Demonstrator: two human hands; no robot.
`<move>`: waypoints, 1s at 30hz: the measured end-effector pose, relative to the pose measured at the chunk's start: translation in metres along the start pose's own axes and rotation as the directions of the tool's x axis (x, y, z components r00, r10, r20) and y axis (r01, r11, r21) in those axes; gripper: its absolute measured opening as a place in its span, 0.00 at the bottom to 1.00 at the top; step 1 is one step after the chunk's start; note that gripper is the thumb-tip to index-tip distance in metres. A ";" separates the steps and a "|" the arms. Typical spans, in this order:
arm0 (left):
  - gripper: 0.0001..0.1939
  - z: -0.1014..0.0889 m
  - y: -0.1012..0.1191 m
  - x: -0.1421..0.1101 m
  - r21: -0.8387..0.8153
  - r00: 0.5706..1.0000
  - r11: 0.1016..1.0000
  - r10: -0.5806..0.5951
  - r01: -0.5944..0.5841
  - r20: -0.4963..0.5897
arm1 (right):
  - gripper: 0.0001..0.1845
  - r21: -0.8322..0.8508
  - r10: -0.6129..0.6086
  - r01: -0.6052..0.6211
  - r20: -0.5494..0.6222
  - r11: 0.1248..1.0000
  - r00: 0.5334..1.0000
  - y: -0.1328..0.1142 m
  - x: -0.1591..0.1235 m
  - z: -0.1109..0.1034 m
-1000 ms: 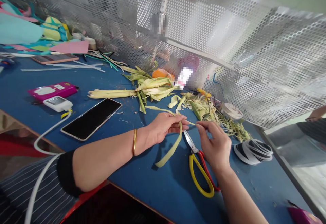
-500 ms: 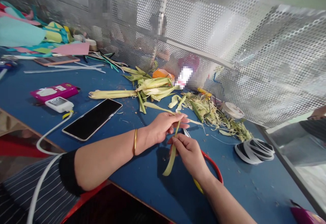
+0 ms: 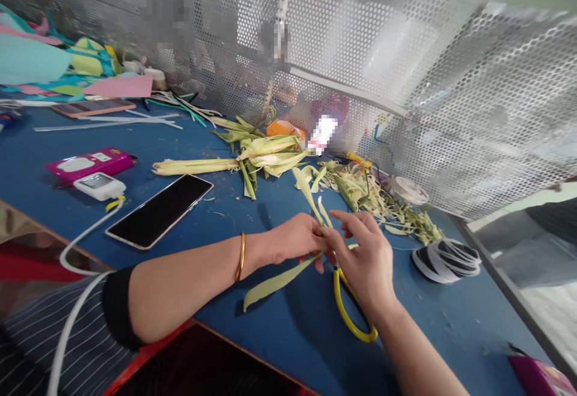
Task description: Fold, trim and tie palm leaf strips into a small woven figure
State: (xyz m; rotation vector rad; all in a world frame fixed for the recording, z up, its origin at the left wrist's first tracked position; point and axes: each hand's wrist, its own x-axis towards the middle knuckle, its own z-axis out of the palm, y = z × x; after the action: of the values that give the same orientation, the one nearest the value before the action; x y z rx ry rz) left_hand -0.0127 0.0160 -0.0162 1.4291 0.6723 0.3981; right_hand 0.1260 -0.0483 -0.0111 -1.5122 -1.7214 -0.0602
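My left hand [image 3: 295,238], with a gold bangle at the wrist, is closed on a pale green corn husk strip [image 3: 277,286]. One wide end of it hangs out toward the lower left, and narrower husk ends stick up beyond the fingers. My right hand [image 3: 367,255] meets the left at the fingertips, its thumb and a finger pinching the husk at the crossing, the other fingers raised. Beneath the right hand lie scissors with a yellow handle loop [image 3: 356,315]; the hand covers most of them. Farther back sits a bundle of corn husks [image 3: 265,152].
A black-screened phone [image 3: 160,211] and a magenta device [image 3: 90,164] with a white cable lie at left. Husk scraps [image 3: 369,194] and a coil of white strip [image 3: 446,261] are at right. A perforated metal screen [image 3: 360,41] bounds the back of the blue table.
My right hand has moved up to the left hand's fingertips. The husk strip's hanging end has swung to the left, and its other parts now point upward.
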 end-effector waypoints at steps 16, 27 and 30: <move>0.04 -0.022 0.005 0.008 -0.632 0.976 0.758 -0.216 0.158 -0.015 | 0.09 -0.066 -0.571 0.571 0.026 0.818 0.821 -0.010 -0.011 0.002; 0.08 -0.029 0.015 0.005 -0.722 0.982 0.685 -0.185 0.096 -0.045 | 0.11 0.001 -0.501 0.501 0.039 0.865 0.865 0.003 -0.007 0.009; 0.07 -0.032 0.012 0.007 -0.753 0.988 0.654 -0.152 0.075 -0.033 | 0.09 0.019 -0.435 0.435 0.084 0.900 0.897 0.010 -0.006 0.014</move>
State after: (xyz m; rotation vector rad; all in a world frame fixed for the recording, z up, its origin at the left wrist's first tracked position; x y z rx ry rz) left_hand -0.0263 0.0464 -0.0061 0.5625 0.5655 0.5658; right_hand 0.1269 -0.0430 -0.0282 -1.1149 -2.1035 -0.2300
